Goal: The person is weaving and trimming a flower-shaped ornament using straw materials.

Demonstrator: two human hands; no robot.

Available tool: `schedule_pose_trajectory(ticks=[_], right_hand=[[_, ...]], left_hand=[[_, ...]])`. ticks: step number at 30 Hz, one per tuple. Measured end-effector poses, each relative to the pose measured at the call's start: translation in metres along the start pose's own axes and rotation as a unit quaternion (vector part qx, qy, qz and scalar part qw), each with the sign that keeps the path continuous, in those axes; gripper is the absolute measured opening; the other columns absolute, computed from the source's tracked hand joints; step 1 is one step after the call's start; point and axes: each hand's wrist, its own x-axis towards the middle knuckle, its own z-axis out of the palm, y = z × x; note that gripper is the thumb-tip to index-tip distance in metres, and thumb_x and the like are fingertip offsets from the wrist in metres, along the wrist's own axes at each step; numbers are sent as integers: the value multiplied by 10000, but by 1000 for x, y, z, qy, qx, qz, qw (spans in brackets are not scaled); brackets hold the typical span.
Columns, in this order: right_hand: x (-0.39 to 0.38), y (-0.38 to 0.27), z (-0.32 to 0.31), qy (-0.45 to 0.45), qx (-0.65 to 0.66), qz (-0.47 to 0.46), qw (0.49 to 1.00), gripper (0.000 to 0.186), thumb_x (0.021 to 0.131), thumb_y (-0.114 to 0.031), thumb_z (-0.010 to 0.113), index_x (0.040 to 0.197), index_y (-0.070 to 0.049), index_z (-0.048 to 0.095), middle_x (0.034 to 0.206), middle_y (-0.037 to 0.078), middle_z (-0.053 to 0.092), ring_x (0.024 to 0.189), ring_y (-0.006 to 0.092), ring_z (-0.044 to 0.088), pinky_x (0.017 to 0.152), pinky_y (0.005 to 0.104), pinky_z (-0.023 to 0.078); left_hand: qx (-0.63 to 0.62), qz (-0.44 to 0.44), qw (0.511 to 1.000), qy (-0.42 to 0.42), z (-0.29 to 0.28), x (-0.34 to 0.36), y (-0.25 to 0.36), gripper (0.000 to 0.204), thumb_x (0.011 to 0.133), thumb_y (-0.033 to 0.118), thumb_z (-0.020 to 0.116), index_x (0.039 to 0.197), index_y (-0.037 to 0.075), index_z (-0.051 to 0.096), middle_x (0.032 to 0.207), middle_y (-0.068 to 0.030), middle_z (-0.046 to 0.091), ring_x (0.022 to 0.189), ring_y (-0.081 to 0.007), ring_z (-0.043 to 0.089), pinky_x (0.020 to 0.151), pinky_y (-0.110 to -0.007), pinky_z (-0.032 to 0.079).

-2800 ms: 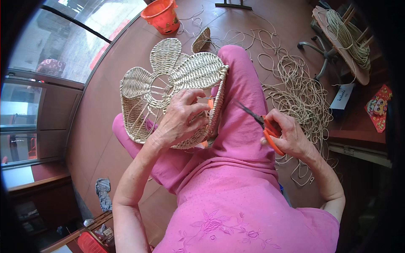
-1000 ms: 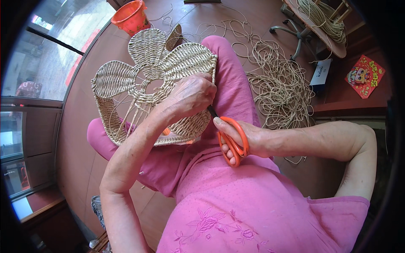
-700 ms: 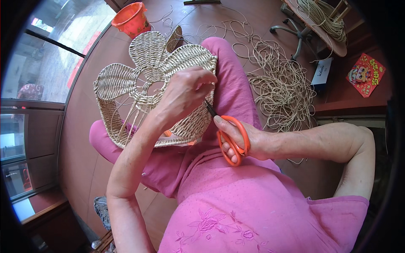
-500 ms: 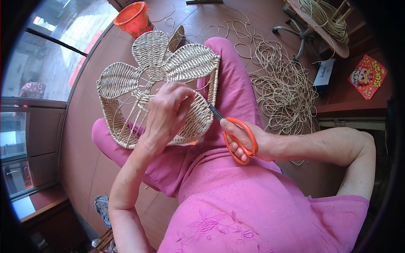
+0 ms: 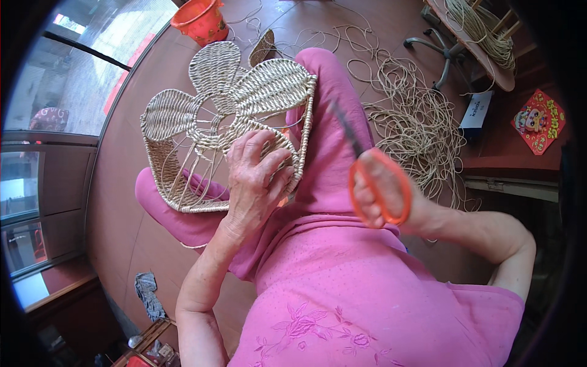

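A woven straw basket (image 5: 166, 113) with flower-petal panels rests on my lap, several bare strands showing in its lower left petal gap. My left hand (image 5: 254, 174) lies over the lower right petal, its fingers curled onto the weave and gripping it. To the right of the basket, clear of it, my right hand (image 5: 373, 196) holds scissors (image 5: 400, 186) with orange handles and dark blades. Motion smears the scissors, and their blades point up toward my knee. My left palm hides part of the petal beneath it.
A tangled heap of straw cord (image 5: 416, 131) covers the floor to the right. Beyond are a chair base (image 5: 446, 52) and more coiled cord (image 5: 483, 33). An orange-red bucket (image 5: 200, 23) stands at the far left; a grey cloth (image 5: 148, 293) lies lower left.
My right hand has drawn the scissors away from the basket to the right, and the blades now point upward. My left hand has moved down from the flower's middle onto the lower right petal.
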Motion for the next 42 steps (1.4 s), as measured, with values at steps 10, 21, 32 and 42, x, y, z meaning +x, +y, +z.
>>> schedule_pose_trajectory(ticks=[10, 21, 32, 42], right_hand=[[56, 20, -136, 186, -25, -137, 973, 602, 891, -713, 553, 852, -119, 463, 695, -20, 489, 528, 62, 500, 478, 231, 473], [115, 130, -225, 259, 90, -33, 961, 507, 894, -612, 650, 819, -139, 483, 639, -19, 499, 476, 105, 498, 449, 274, 445], [161, 319, -315, 257, -132, 109, 951, 505, 919, -537, 629, 807, -48, 568, 705, 101, 627, 564, 231, 618, 519, 382, 491], [154, 296, -298, 202, -442, 65, 871, 478, 940, -465, 565, 897, 9, 621, 920, 256, 686, 874, 376, 678, 736, 459, 498]], left_hand=[[71, -26, 996, 45, 20, 10, 13, 183, 683, 93, 784, 847, 124, 709, 1230, -127, 575, 1190, -340, 521, 1001, -485, 344], [66, -110, 992, 1, 20, 13, 15, 200, 741, 161, 773, 937, 169, 733, 1359, -96, 562, 1362, -334, 398, 1116, -536, 178], [163, -30, 986, -22, 2, 6, 42, 246, 840, 174, 719, 1059, 69, 679, 1344, -152, 566, 1314, -351, 462, 1116, -555, 256], [149, -81, 970, -174, -4, -29, 38, 628, 915, 229, 657, 1448, -16, 433, 1531, -246, 368, 1476, -383, 280, 1205, -509, 182]])
